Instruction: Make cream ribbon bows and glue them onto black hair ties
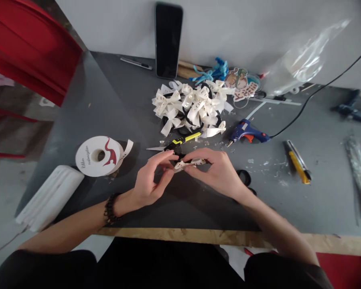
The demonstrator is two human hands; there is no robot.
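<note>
**A:** State the ribbon's position and grip.

**B:** The printed ribbon (179, 165) is between both hands, over the bench (111, 108). The right hand (218, 170) pinches it between thumb and fingers. The left hand (150, 178) has its fingers curled at the near end; whether they close on it, I cannot tell.

**A:** What handling suits this step?

**B:** Apply light pressure to avoid creasing. Steady with the right, adjust with the left. Keep clear of the snips (185, 139) just beyond, and treat the glue gun (248, 131) as hot.
</note>
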